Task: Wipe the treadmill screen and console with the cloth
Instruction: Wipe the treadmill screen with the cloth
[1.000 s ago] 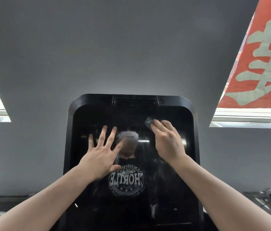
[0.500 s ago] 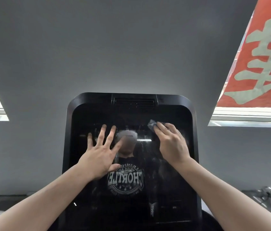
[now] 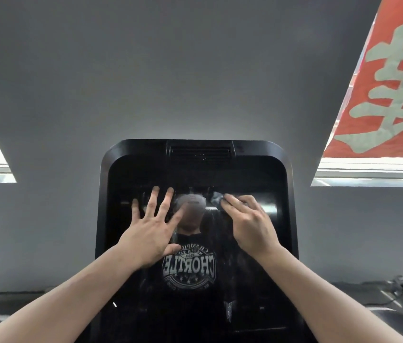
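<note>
A glossy black treadmill screen [image 3: 195, 280] stands upright in its rounded black console [image 3: 104, 174], streaked and reflective. A small grey cloth [image 3: 217, 196] lies pressed against the glass, upper centre-right, mostly hidden beneath fingers.

The scene is dim and grey, lit mostly by bright, blown-out window strips [image 3: 373, 170] at the left and right edges. A pale glow spreads over the wall [image 3: 195, 95] above the glossy black screen [image 3: 257, 280], which mirrors the room and shows smears. Wide-angle distortion slants the edges; fine detail is soft throughout.
</note>
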Action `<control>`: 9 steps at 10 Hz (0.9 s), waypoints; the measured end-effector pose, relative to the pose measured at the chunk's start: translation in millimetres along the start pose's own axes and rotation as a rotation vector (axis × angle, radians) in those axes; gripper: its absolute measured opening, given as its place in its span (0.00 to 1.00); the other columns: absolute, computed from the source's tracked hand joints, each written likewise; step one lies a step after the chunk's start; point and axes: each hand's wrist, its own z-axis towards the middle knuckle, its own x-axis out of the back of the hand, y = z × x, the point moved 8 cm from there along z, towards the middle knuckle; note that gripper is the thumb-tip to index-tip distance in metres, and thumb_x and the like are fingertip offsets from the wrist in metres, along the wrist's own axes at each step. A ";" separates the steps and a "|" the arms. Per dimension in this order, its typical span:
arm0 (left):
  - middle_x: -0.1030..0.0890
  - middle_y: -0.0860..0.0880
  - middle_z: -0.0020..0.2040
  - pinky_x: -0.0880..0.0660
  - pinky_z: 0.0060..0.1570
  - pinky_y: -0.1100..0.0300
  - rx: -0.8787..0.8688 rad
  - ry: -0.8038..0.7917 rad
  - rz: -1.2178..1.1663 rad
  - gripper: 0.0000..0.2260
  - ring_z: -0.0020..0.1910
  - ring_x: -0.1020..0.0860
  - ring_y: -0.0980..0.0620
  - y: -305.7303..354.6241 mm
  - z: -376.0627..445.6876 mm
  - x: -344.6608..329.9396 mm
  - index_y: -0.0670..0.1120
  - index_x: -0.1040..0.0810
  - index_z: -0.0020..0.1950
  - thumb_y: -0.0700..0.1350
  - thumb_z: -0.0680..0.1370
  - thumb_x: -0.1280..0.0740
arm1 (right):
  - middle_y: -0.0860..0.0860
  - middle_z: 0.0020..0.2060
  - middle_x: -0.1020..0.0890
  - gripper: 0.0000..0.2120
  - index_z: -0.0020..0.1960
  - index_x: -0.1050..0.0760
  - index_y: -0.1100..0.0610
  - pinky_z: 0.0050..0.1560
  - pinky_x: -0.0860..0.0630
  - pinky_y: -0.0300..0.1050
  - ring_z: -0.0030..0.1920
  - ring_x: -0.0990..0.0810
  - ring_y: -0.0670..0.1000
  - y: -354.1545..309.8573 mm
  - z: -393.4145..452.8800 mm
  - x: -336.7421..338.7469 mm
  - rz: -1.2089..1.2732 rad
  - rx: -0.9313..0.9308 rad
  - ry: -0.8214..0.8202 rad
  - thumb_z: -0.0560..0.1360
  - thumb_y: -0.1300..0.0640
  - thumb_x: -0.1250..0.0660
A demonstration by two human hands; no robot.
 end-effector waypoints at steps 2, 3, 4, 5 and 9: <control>0.78 0.43 0.78 0.56 0.74 0.23 -0.002 0.007 -0.002 0.47 0.76 0.78 0.34 -0.2 -1.4 -0.6 0.59 0.74 0.80 0.72 0.78 0.42 | 0.55 0.67 0.18 0.22 0.69 0.20 0.62 0.59 0.20 0.55 0.60 0.24 0.58 -2.7 0.6 -3.0 0.014 -0.067 -0.011 0.76 0.71 0.35; 0.78 0.43 0.79 0.56 0.74 0.23 -0.004 0.012 -0.005 0.47 0.76 0.78 0.34 -0.6 -0.3 0.5 0.59 0.73 0.80 0.72 0.78 0.42 | 0.54 0.66 0.17 0.23 0.69 0.20 0.61 0.55 0.18 0.57 0.58 0.24 0.57 30.3 6.7 9.1 0.031 -0.195 0.038 0.75 0.73 0.34; 0.78 0.43 0.79 0.56 0.74 0.24 0.001 0.004 -0.004 0.47 0.76 0.78 0.34 0.4 -0.9 0.2 0.59 0.73 0.80 0.72 0.78 0.42 | 0.55 0.65 0.17 0.23 0.68 0.20 0.63 0.54 0.18 0.55 0.56 0.24 0.58 21.7 4.9 8.1 0.022 -0.268 0.048 0.74 0.74 0.35; 0.78 0.43 0.79 0.56 0.74 0.24 0.001 0.005 -0.002 0.47 0.76 0.78 0.34 -0.2 -0.5 0.3 0.58 0.73 0.80 0.72 0.78 0.42 | 0.54 0.66 0.17 0.21 0.68 0.19 0.62 0.56 0.18 0.54 0.59 0.23 0.57 -7.5 -6.0 2.0 0.016 0.029 -0.018 0.76 0.70 0.36; 0.78 0.43 0.78 0.57 0.74 0.24 0.002 -0.009 0.005 0.47 0.76 0.77 0.34 0.5 0.2 -0.8 0.58 0.74 0.80 0.73 0.78 0.43 | 0.56 0.66 0.17 0.25 0.68 0.20 0.63 0.61 0.19 0.57 0.62 0.22 0.60 25.8 -29.8 1.3 0.035 -0.323 0.067 0.73 0.76 0.32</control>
